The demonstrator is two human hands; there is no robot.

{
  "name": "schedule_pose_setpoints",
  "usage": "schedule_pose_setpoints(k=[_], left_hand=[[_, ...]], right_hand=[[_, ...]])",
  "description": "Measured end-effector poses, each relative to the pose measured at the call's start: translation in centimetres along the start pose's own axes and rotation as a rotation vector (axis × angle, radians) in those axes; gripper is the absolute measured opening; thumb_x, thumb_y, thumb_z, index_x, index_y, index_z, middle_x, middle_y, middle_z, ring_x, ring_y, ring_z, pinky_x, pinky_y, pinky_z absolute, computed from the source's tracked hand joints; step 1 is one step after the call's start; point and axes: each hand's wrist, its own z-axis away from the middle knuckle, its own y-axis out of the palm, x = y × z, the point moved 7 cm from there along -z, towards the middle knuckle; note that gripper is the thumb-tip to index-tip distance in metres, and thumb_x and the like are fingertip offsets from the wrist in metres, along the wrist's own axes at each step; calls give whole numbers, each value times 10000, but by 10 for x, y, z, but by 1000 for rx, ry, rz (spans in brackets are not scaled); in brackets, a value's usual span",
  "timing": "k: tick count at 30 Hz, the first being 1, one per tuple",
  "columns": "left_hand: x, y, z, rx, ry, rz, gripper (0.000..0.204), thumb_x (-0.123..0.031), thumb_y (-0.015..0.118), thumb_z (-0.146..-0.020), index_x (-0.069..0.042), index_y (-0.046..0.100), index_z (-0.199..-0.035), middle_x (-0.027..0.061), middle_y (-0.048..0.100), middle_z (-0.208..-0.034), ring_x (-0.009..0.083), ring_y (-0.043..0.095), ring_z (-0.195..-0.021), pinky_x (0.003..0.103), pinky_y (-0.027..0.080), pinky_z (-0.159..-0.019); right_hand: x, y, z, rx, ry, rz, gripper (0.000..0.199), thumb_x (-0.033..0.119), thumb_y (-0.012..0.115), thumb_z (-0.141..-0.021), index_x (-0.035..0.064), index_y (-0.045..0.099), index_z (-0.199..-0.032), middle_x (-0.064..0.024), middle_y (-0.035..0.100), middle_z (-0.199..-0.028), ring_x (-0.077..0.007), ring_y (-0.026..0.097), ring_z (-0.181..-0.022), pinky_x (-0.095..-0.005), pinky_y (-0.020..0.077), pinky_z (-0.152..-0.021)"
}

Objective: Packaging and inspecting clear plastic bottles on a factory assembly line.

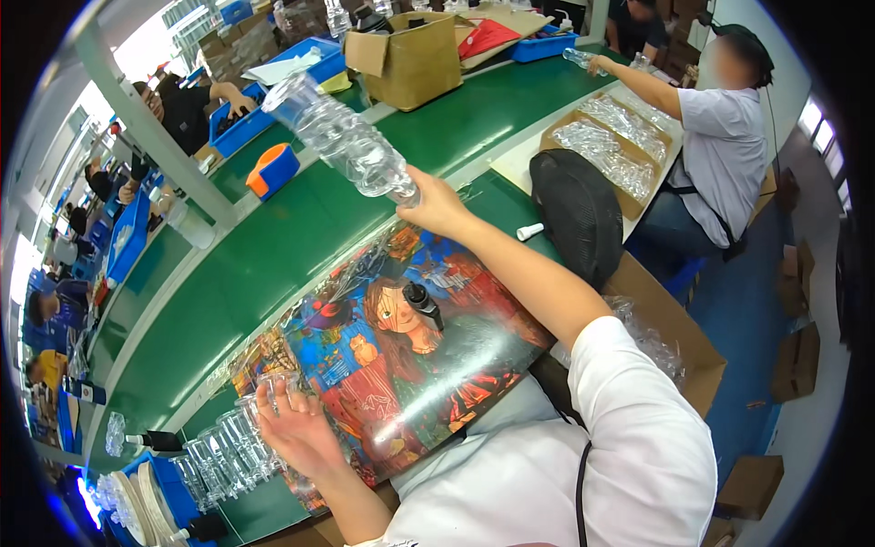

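Observation:
My right hand (pixel 439 208) reaches out over the green bench, fingers closed round the narrow end of a clear, ridged, bottle-shaped piece (pixel 342 141). Its wide end tilts up toward the far left. My left hand (pixel 305 436) is open, palm up, with fingers a little apart. Close beside it stands a row of similar clear pieces (pixel 223 451); whether the fingertips touch the nearest one, I cannot tell. A glossy mat with a colourful painted picture (pixel 365 401) covers the bench before me. On it lies a small black nozzle-like part (pixel 423 305).
A black bag (pixel 574 214) and a small white part (pixel 529 232) lie to the right. Farther off are a cardboard box (pixel 415 64), an orange and blue tape dispenser (pixel 272 171) and blue bins (pixel 239 123). A co-worker (pixel 725 137) sits by a carton of wrapped clear pieces (pixel 606 146).

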Motion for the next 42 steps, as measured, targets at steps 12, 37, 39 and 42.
schedule_pose_setpoints(k=[12, 37, 39, 42], left_hand=[[5, -7, -1, 52, -36, -18, 215, -290, 442, -948, -97, 503, -1020, 20, 516, -862, 99, 437, -653, 241, 365, -571], [17, -22, -2, -51, -123, 10, 179, -257, 465, -942, -91, 524, -911, 19, 511, -741, 112, 437, -606, 294, 448, -730], [29, -29, -9, -66, -182, 69, 178, -261, 482, -936, -93, 538, -923, 16, 543, -781, 113, 468, -654, 260, 437, -625], [28, -29, -9, -49, -180, 46, 193, -268, 477, -940, -87, 535, -914, 17, 542, -762, 114, 488, -665, 250, 418, -586]], right_hand=[[-24, 2, 46, -217, -35, -433, 357, 182, 694, -719, 30, 581, -1022, -79, 643, -846, -168, 613, -768, -304, 486, -709], [-67, 58, 44, 64, 231, -618, 455, 112, 700, -779, 52, 492, -1178, -65, 633, -936, -154, 615, -846, -306, 508, -762], [-69, 47, 47, 39, 229, -600, 463, 88, 687, -783, 23, 485, -1195, -85, 645, -921, -173, 632, -822, -308, 508, -751], [-39, 47, 45, 122, 176, -819, 493, 45, 667, -791, 18, 457, -1237, -92, 637, -929, -179, 632, -798, -299, 508, -719]])
